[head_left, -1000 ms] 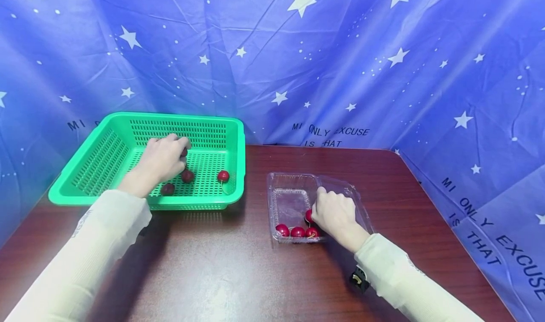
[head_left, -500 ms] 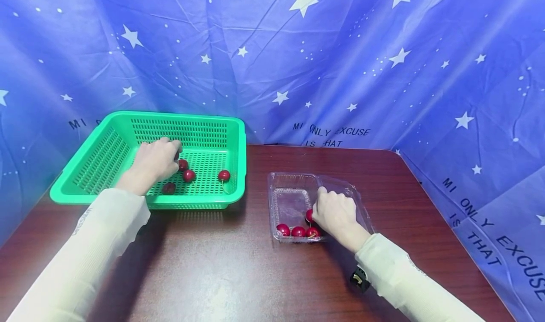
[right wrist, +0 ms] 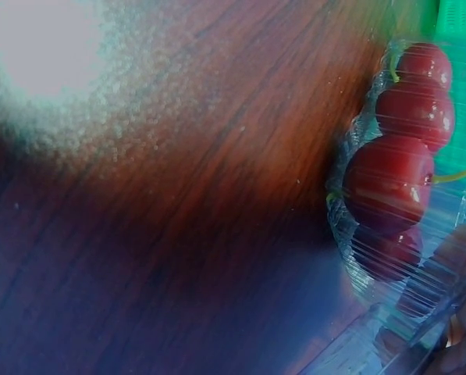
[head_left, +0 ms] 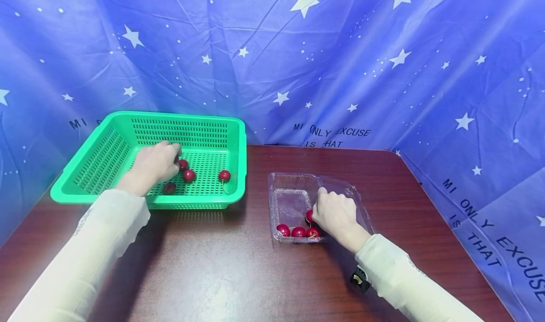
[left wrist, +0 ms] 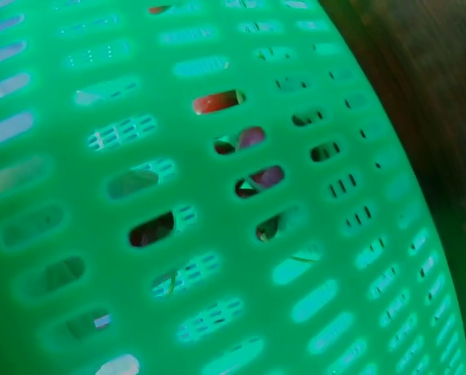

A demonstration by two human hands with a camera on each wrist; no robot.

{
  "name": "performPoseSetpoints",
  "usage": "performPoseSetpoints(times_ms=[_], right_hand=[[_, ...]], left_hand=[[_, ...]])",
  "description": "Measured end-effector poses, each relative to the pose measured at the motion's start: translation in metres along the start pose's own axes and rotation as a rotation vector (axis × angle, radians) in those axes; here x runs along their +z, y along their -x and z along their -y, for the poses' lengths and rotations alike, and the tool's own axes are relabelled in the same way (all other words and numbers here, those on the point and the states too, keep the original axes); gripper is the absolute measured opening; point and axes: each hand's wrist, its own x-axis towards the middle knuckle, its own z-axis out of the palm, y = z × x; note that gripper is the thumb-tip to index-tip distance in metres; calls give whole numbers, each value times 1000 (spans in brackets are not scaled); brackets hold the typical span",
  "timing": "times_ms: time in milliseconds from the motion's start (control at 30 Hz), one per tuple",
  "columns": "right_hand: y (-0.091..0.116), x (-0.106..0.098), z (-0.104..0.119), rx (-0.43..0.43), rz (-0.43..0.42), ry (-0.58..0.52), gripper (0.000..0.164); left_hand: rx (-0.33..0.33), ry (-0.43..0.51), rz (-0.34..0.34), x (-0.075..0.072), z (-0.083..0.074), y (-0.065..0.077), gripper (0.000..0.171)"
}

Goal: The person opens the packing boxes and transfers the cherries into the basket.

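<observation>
My left hand [head_left: 154, 165] reaches into the green plastic basket [head_left: 236, 196], fingers bent downward. A dark round shape, apparently a cherry, shows under its fingertips, mostly hidden. Close by on the basket floor lie cherries [head_left: 189, 176], and another cherry [head_left: 224, 175] sits at the right end. My right hand [head_left: 336, 214] grips the clear plastic container [head_left: 272, 204] at the side where its lid joins. Several red cherries [head_left: 298, 232] line the container's near edge; the right wrist view shows these cherries [right wrist: 389, 183] through the wall. The left wrist view looks through the basket's slots [left wrist: 260, 181].
Both containers stand on a dark brown wooden table [head_left: 204, 265], the basket at back left. The container's lid [head_left: 353, 194] lies folded out to the right. A blue curtain with stars [head_left: 264, 52] hangs behind and along the right side.
My left hand has shifted slightly left inside the basket, uncovering a cherry beside its fingers. My right hand stays in place on the container.
</observation>
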Motion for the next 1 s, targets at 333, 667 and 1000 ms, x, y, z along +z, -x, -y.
performPoseSetpoints(times_ms=[333,667,1000], right_hand=[[-1,1,-1,-2,-1,3,19],[0,1,0,1,2,7,18],[0,1,-1,-4,-5,2,18]], left_hand=[[12,-29,-3,4,0,1,23],[-15,-36,53,8,0,1,16],[-21,-32,54,12,1,1,22]])
